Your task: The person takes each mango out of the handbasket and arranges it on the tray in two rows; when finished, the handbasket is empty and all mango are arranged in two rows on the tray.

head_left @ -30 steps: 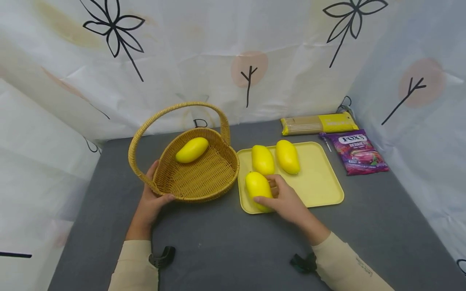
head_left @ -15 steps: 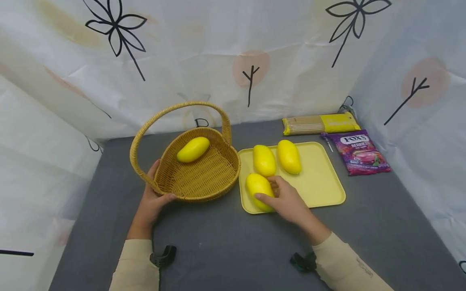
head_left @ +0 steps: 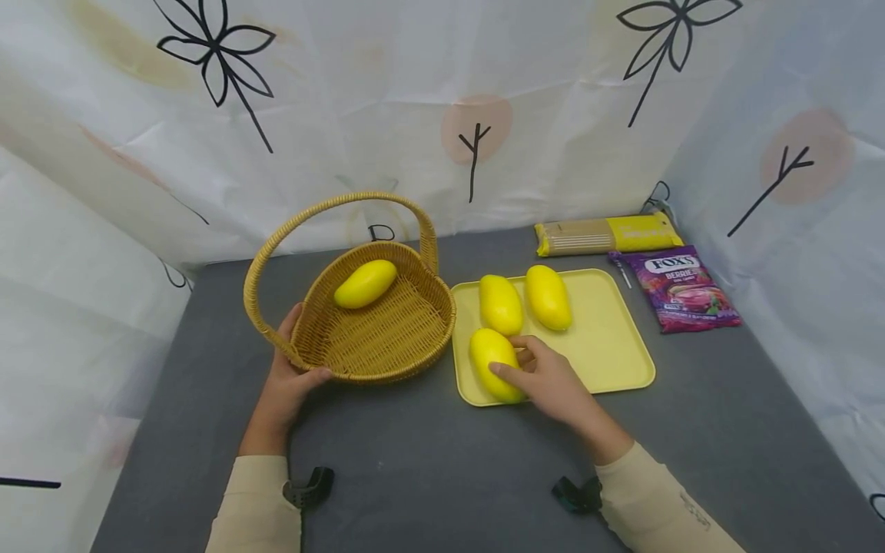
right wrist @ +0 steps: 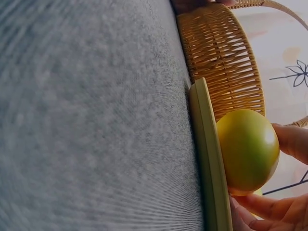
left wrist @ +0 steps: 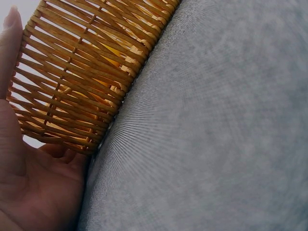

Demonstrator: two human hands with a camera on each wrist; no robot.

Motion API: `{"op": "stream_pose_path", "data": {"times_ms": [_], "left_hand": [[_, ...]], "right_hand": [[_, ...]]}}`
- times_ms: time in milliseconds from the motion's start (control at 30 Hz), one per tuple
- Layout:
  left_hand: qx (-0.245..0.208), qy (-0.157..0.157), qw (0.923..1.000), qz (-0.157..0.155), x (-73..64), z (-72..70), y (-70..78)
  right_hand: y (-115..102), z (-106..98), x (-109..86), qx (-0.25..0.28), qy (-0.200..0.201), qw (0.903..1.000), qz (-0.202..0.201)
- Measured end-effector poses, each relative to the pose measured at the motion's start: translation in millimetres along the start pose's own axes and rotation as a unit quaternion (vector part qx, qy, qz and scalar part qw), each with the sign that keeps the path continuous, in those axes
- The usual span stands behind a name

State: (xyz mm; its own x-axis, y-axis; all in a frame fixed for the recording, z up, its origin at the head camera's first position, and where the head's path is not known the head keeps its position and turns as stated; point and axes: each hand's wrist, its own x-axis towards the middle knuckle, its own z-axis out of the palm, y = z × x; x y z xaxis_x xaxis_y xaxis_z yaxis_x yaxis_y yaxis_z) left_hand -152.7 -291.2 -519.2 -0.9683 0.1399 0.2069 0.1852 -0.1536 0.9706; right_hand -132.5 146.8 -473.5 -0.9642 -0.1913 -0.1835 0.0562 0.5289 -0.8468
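My left hand grips the near left side of a woven basket, thumb over the rim and fingers along the outer wall. One yellow mango lies inside, against the back left wall. Over a pale yellow tray, my right hand holds a mango at the near left corner, thumb on one side and fingers curled on the other. In the right wrist view that mango sits right at the tray's rim. Behind it on the tray are two more mangoes, one left and one right.
At the back right lie a pack of noodles and a purple candy bag. The basket's tall arched handle rises above it. A printed white cloth hangs behind the grey table.
The right thumb and the mango under it have shifted very slightly to the right. The left hand and the basket stay in place.
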Motion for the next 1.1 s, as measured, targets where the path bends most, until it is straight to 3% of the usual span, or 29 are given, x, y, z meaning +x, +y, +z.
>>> {"op": "stream_pose_path", "data": {"times_ms": [1100], "left_hand": [[0.012, 0.006, 0.9999, -0.007, -0.5, -0.5, 0.3]], "right_hand": [[-1.3, -0.9, -0.3, 0.034, -0.001, 0.9991, 0.026]]}}
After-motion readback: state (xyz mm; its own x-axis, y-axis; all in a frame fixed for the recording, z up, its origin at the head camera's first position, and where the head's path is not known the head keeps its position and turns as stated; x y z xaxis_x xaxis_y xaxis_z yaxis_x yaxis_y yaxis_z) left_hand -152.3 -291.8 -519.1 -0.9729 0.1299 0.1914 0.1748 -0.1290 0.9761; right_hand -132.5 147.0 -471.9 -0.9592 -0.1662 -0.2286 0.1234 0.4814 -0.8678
